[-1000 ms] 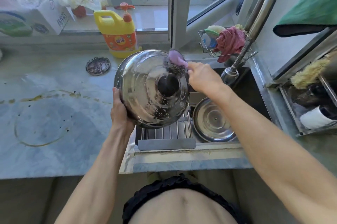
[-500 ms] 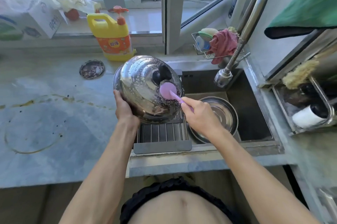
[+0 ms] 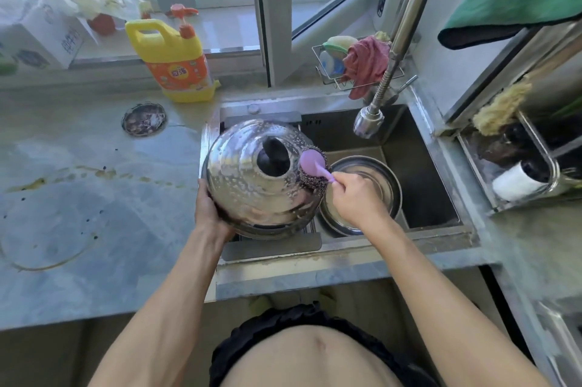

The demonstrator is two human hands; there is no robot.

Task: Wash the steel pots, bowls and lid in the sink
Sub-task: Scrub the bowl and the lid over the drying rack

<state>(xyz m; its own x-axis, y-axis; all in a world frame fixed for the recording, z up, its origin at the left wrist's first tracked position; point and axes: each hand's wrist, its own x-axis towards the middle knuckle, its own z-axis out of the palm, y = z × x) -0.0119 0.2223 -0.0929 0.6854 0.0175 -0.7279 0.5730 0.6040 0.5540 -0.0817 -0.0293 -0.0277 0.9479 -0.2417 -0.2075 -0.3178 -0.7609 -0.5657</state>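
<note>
A domed steel lid (image 3: 248,185) with a black knob, dotted with suds, tilts over the left part of the sink (image 3: 441,223). My left hand (image 3: 209,213) grips its lower left rim. My right hand (image 3: 354,197) holds the purple handle of a steel-wool scrubber (image 3: 313,169), whose wire pad presses against the lid's right side beside the knob. A steel bowl (image 3: 382,178) lies in the sink basin under my right hand, partly hidden by it. A ribbed drain rack (image 3: 274,243) shows below the lid.
The pull-down faucet (image 3: 370,122) hangs over the basin's back. A yellow detergent bottle (image 3: 171,56) stands behind the sink, with a wire caddy of sponges and a red cloth (image 3: 362,62) to its right. A stained counter (image 3: 78,197) spreads left; a dish rack (image 3: 516,178) sits right.
The lid has lowered and tilted flatter over the sink. The scrubber went from the lid's top edge, across below the knob, to its right side.
</note>
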